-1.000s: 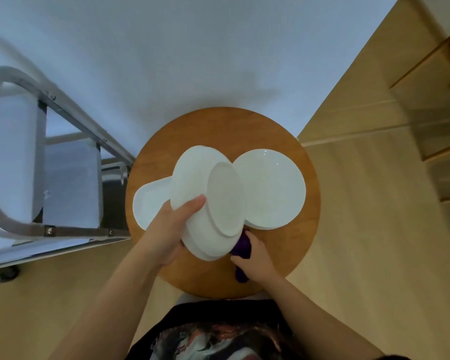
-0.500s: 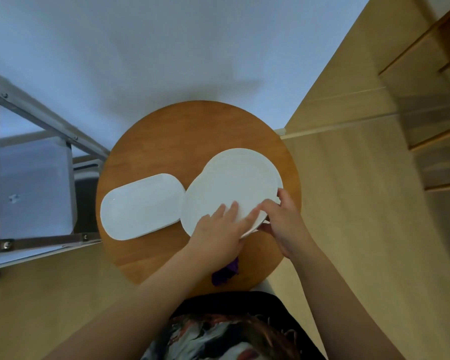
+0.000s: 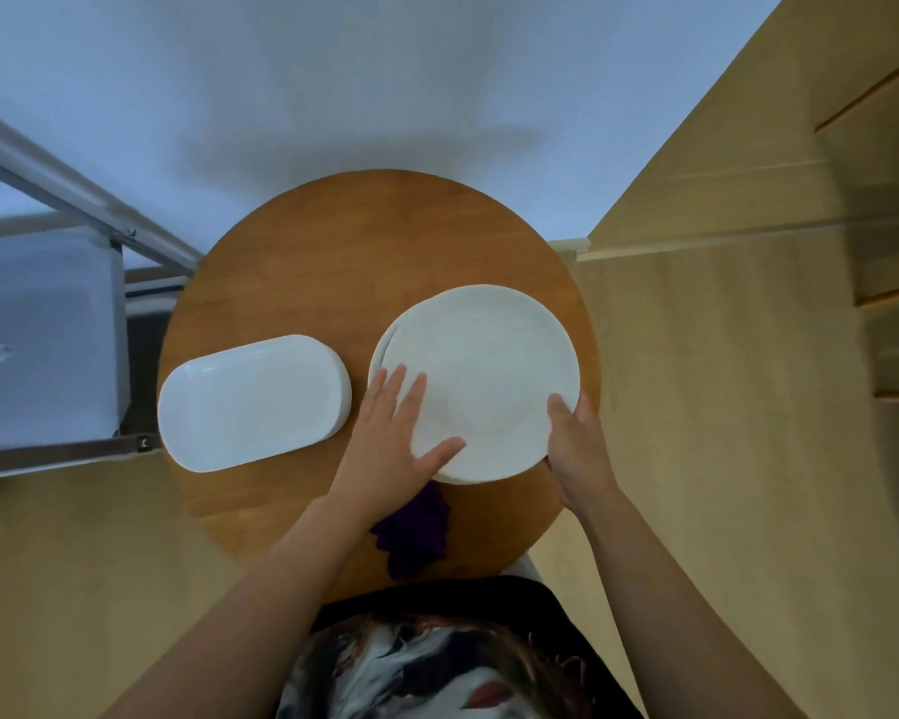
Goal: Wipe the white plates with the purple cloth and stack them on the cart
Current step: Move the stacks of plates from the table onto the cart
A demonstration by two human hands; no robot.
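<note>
The round plates [image 3: 481,378] are now lain flat in one pile on the counter [image 3: 333,251], where a second ago they were held tilted in the left hand [image 3: 393,448] while the cloth [image 3: 413,526] was gripped by the right hand [image 3: 577,448]. The cloth has been let go and is left crumpled on the counter just behind the left wrist, near the person. The left fingers [image 3: 403,391] are laid straight and spread on the top plate's near-left part, nothing being clasped. The right hand is closed on the pile's near-right rim, the thumb [image 3: 559,407] on top and the other fingers hidden beneath. An oval plate [image 3: 253,402] is set apart on the counter, beyond the left fingers' outer side. Further that way, off the counter, part of the cart [image 3: 48,324] is seen, with no plate visible on it. The pile has thus been squared up and is steadied by both hands. Whether these plates have been wiped cannot be told. Stacking on the cart is judged not yet begun.
</note>
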